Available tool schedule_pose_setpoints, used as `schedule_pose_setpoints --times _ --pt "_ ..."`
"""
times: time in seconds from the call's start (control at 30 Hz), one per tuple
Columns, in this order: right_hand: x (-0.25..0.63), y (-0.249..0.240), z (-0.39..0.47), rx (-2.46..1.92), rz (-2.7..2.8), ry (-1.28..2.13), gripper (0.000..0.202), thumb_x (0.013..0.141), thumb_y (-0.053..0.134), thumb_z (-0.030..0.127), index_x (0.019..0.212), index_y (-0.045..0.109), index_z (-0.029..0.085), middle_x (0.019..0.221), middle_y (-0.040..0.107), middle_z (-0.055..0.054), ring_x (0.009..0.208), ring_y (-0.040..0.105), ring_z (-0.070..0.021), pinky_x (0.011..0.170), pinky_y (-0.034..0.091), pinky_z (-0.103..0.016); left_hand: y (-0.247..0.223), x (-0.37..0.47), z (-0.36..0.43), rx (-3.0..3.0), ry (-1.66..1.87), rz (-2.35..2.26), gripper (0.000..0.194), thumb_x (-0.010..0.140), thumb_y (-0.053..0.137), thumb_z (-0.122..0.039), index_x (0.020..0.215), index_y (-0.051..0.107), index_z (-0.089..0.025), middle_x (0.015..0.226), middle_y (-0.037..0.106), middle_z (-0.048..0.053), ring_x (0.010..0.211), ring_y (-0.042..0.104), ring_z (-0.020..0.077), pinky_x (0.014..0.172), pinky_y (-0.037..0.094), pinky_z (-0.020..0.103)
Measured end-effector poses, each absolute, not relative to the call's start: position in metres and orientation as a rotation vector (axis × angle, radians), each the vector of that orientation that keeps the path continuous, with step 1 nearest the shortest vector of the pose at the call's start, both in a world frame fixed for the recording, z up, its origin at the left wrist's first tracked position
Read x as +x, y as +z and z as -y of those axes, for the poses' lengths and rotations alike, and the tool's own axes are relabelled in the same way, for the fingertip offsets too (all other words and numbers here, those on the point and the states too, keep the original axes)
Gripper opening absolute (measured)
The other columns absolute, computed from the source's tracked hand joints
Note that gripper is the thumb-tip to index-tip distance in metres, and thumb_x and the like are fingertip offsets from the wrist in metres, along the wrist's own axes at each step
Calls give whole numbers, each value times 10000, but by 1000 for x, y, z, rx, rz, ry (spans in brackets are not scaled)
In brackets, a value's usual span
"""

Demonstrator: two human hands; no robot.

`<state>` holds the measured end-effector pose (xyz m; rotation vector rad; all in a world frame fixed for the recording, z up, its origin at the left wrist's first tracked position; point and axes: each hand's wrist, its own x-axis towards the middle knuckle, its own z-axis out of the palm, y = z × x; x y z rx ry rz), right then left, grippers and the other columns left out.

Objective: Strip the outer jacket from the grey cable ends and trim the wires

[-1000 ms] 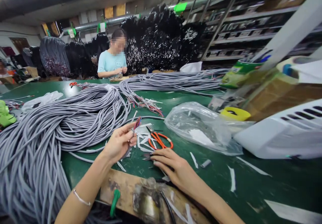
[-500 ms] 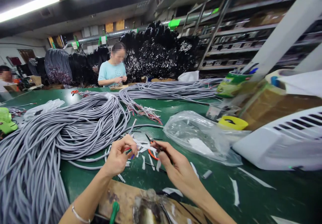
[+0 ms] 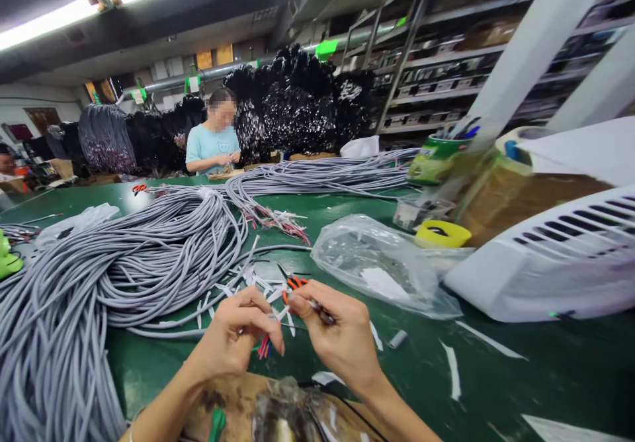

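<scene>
Grasps a bunch of coloured wires (image 3: 264, 347) in the left hand (image 3: 238, 339) with curled fingers, showing red, blue and green ends below the fingertips. Clenches the right hand (image 3: 340, 329) around a dark-handled tool (image 3: 323, 313) – cannot tell of what kind. Holds both hands close together over the green table (image 3: 421, 376), placing the wires at about half past seven from the right fingertips. Cannot tell which fingers, if any, pinch the pale strip (image 3: 282, 313) between the two hands.

Going by a clock centred on the hands, shows at twelve, just beyond the right fingertips, a pair of orange-handled scissors (image 3: 297, 283) near some scattered white scraps (image 3: 270, 290). Shows at ten a large heap of grey cables (image 3: 149, 250), and at half past twelve, farther off, a second grey bundle (image 3: 322, 174). Includes at eleven, across the table, a person in a light blue shirt (image 3: 213, 145). Reveals at two a clear plastic bag (image 3: 342, 257), and past it a yellow roll (image 3: 443, 233). Has at three, near the right hand, a short grey piece (image 3: 397, 339) – and at seven, below the left wrist, a stained wooden board (image 3: 238, 396).
</scene>
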<state>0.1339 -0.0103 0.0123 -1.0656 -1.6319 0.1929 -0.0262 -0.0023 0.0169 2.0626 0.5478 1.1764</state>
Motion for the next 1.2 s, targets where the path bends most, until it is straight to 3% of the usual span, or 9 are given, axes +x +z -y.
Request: schedule_pose_setpoints --times 0.1,0.2,0.33,0.53,0.87,0.93,1.03,1.1,1.2 --pt "140 5 6 -1193 1557 388 326 837 391 413 613 493 201 470 452 33 413 402 -104 407 325 -211 14 -26 1 2106 1314 -551 317 784 441 -146 527 627 -161 674 460 35 603 449 107 531 347 227" --pt "136 2 5 -1181 1646 498 359 852 313 476 751 525 205 538 530 20 462 479 -123 443 381 -217 10 -28 -1 2087 1435 -584 327 789 470 -184 501 623 -166 682 453 39 619 461 114 539 353 238" --pt "126 -1 12 -992 1758 544 337 871 325 420 785 568 203 645 601 -11 574 558 -137 527 444 -220 8 -29 -3 2046 1504 -591 356 814 467 -213 496 619 -161 687 439 38 626 457 112 548 351 244" --pt "124 -6 15 -910 1705 418 256 841 427 363 797 617 198 749 664 -48 691 618 -170 626 491 -247 12 -25 1 2113 1402 -544 326 788 430 -106 532 624 -158 679 419 23 615 438 96 539 342 221" --pt "123 1 16 -874 1681 374 268 856 414 319 678 563 185 588 585 -5 524 543 -117 493 435 -190 11 -23 2 2097 1362 -566 309 762 436 -75 552 642 -172 646 424 17 631 444 108 560 344 223" --pt "124 2 16 -896 1584 359 326 871 390 339 615 520 185 523 527 15 468 495 -101 439 401 -174 10 -23 2 2051 1372 -550 285 781 443 -87 620 660 -178 647 445 17 633 446 107 569 345 221" --pt "128 4 16 -874 1490 312 336 874 387 395 643 516 188 523 505 26 434 452 -87 396 367 -167 8 -22 2 1881 1365 -593 188 807 484 -157 899 645 -189 691 473 15 623 436 100 561 349 210" --pt "130 6 18 -822 1531 259 276 827 470 437 731 551 192 565 525 23 434 451 -87 382 360 -174 6 -21 2 1758 1323 -660 290 811 505 -225 1093 558 -183 730 460 13 588 411 87 521 339 196" --pt "129 5 21 -801 1584 90 105 769 600 290 792 574 191 635 566 6 493 504 -95 444 399 -183 7 -17 4 1800 1199 -751 384 818 487 -257 1192 502 -171 734 441 13 563 387 82 485 315 189"
